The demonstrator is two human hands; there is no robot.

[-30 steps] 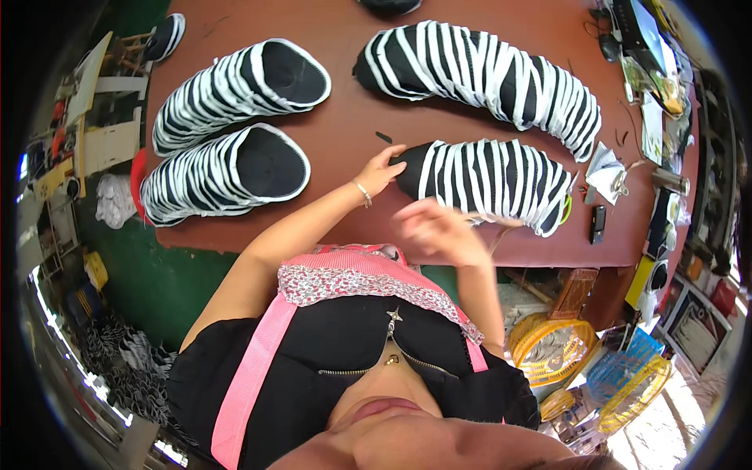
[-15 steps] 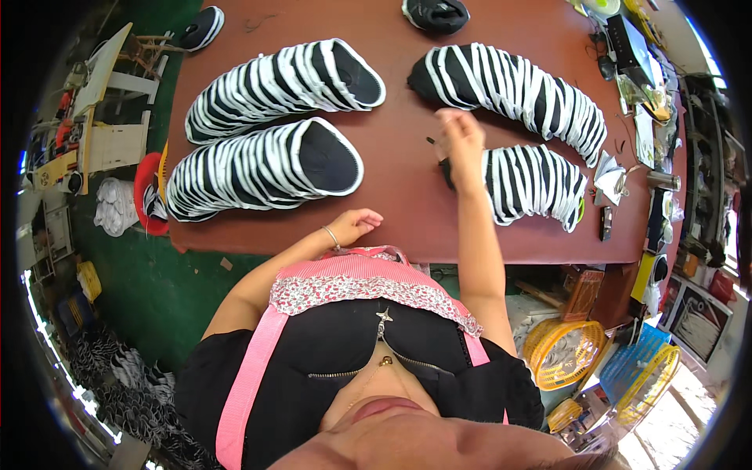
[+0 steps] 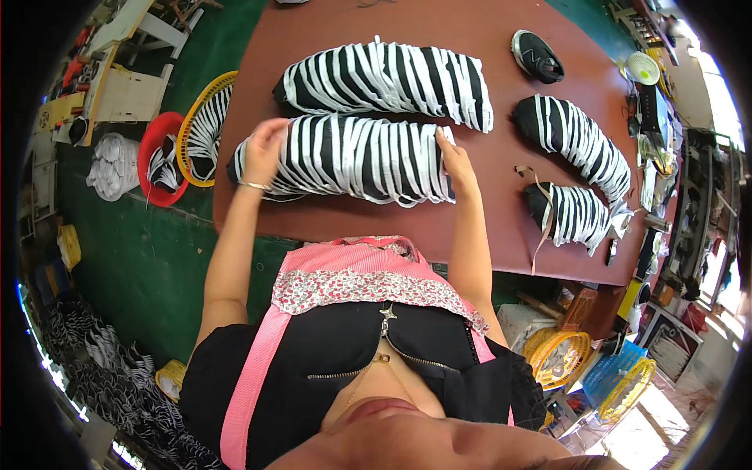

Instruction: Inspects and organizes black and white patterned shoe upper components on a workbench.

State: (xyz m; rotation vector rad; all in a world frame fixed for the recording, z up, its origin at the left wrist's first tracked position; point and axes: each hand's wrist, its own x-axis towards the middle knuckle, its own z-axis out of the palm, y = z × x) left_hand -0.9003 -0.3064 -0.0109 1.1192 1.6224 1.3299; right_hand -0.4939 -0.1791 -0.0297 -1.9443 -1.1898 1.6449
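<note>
A long row of nested black shoe pieces with white edges (image 3: 352,160) lies crosswise on the table in front of me. My right hand (image 3: 457,160) grips its right end, thumb over the upper edge of the last piece. At the left end is my left hand (image 3: 265,153), its fingers curved over the row's top side and smeared by motion. Just beyond lies a second long row of the same black and white pieces (image 3: 384,78). Over to the right sit a curved row (image 3: 576,141) and a shorter row (image 3: 580,215), with a brown strip (image 3: 546,227) draped across the shorter one.
The brown table (image 3: 439,23) has a black shoe (image 3: 538,56) at its far right. Tools, papers and a small fan (image 3: 642,69) crowd its right edge. On the green floor at left stand a red basin (image 3: 149,188) and a yellow basket (image 3: 186,149), both holding similar pieces.
My right hand has gone from the short right row to the near long row's right end. My left hand has moved from the table's front edge to that row's left end. The view has shifted.
</note>
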